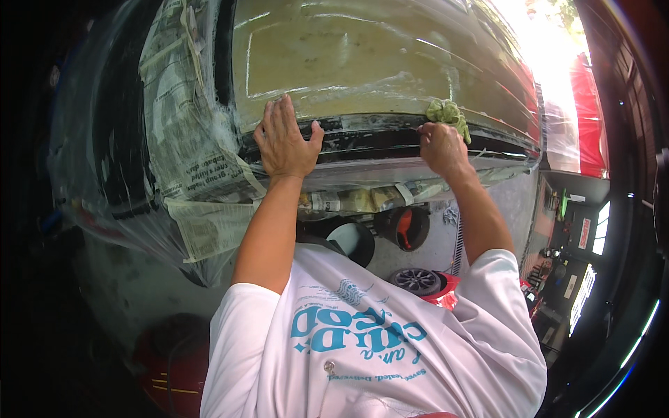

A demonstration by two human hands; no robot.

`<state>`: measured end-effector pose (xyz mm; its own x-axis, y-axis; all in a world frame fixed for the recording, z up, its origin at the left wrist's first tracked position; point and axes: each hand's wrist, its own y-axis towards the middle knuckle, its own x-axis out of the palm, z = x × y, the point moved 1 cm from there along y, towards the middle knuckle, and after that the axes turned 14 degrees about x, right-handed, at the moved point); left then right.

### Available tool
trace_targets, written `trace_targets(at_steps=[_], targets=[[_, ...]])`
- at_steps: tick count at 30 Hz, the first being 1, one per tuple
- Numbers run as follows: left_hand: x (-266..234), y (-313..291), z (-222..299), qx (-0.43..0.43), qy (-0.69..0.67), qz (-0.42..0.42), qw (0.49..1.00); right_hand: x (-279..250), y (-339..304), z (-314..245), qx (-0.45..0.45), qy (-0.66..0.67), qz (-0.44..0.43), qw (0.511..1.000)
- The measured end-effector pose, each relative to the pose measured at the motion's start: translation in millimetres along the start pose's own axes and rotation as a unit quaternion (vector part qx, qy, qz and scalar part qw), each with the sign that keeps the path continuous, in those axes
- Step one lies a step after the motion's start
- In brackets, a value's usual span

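Observation:
A wet, olive-tan vehicle panel (376, 63), probably a roof, spreads out before me with whitish streaks on it. Along its near side runs a black edge strip (362, 139) dotted with pale residue. My left hand (287, 143) lies flat with fingers spread, across the strip and the panel's edge. Farther right, my right hand (444, 150) is closed on a crumpled yellow-green cloth (449, 115), which bulges out past the fingers over the strip. Whether anything else is inside that grip is hidden.
Newspaper (178, 132) and clear plastic sheeting (104, 188) cover the vehicle at left; more paper hangs below the strip. On the floor stand a bucket of pale liquid (354, 244) and a dark bucket (418, 233) with something red inside. A wheel (417, 281) and cluttered shelves (564, 258) are at right.

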<state>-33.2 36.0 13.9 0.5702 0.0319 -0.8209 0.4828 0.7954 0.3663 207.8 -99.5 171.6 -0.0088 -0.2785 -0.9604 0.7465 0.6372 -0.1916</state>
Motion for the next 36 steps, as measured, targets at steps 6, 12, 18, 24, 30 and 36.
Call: trace_targets(at_steps=[6,12,18,24,30,36], targets=[[-2,-4,2,0.005,0.003,0.002,1.0,47,-28,-2,0.083,0.079,0.074,0.991],[-1,3,0,-0.003,0.0,0.008,1.0,13,-10,3,0.032,0.056,0.018,0.998],[0,-1,4,-0.003,-0.002,0.008,1.0,42,-26,-7,0.088,0.097,0.081,0.988],[2,3,-1,-0.001,0.0,0.008,1.0,33,-7,6,0.046,0.124,0.083,0.988],[1,0,0,-0.002,0.0,0.004,1.0,15,-13,2,0.052,0.04,0.033,0.997],[-3,1,3,0.003,0.005,0.002,1.0,45,-26,-7,0.108,0.118,0.086,0.983]])
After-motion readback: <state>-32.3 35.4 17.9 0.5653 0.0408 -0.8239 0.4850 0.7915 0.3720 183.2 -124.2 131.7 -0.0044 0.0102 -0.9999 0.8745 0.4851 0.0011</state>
